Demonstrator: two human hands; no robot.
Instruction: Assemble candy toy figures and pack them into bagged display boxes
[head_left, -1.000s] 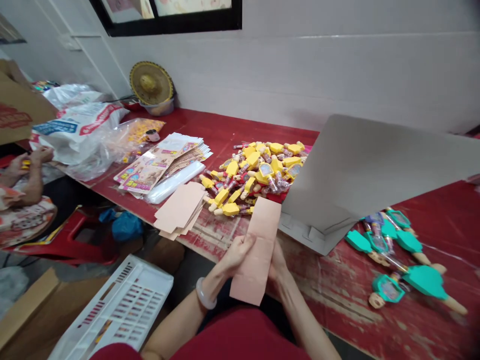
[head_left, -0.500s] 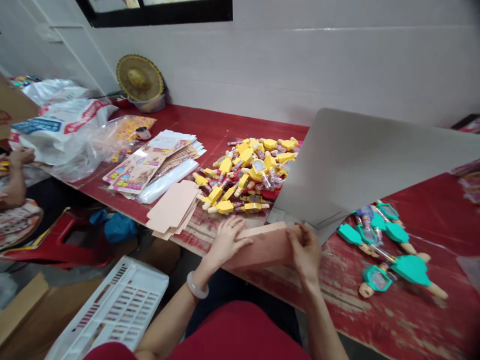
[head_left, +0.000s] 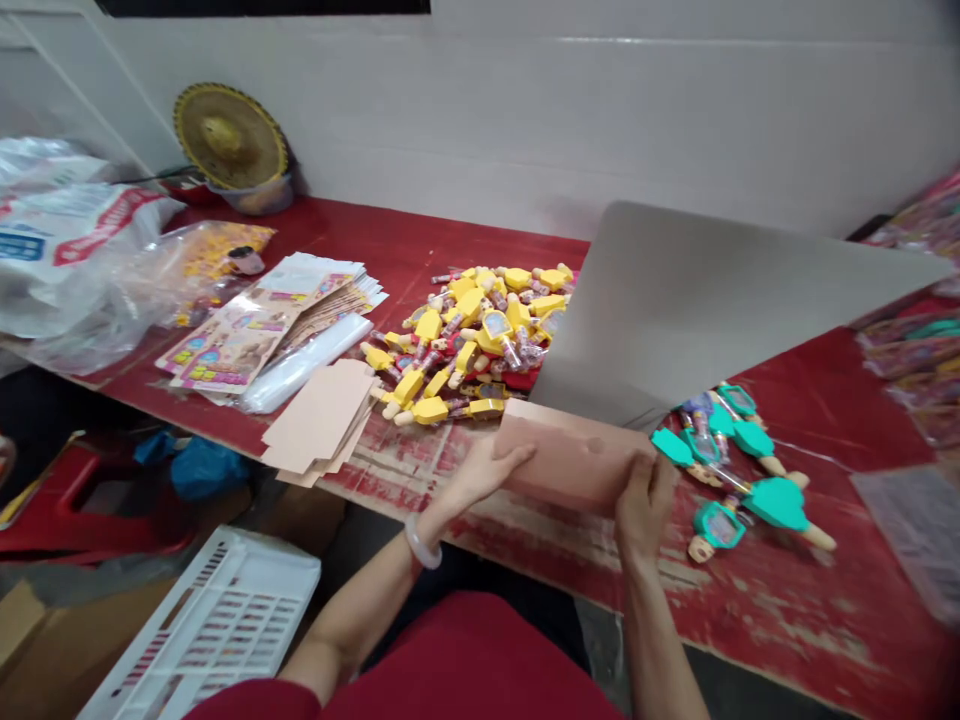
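Note:
A folded brown cardboard piece (head_left: 574,455), like a small flat box with a round mark on its face, is held tilted over the table's front edge. My left hand (head_left: 491,470) grips its left end, thumb on the face and fingers partly hidden. At the right end, my right hand (head_left: 645,505) is closed around the edge. Behind it lies a heap of yellow plastic toys (head_left: 469,300) with clear tubes. A large grey sheet (head_left: 675,310) stands slanted just beyond the cardboard. Several green toys (head_left: 776,503) lie to the right of my right hand.
Flat cardboard pieces (head_left: 319,415) are stacked on the red table (head_left: 360,225) at left, beside printed cards (head_left: 240,330) and a clear plastic bundle (head_left: 307,365). White plastic bags (head_left: 75,250) sit farther left. Below are a white crate (head_left: 225,620) and a red stool (head_left: 82,500).
Both hands have moved right and slightly up with the cardboard, whose broad face now shows more. The view has shifted right, so the other person's hand at the left is gone.

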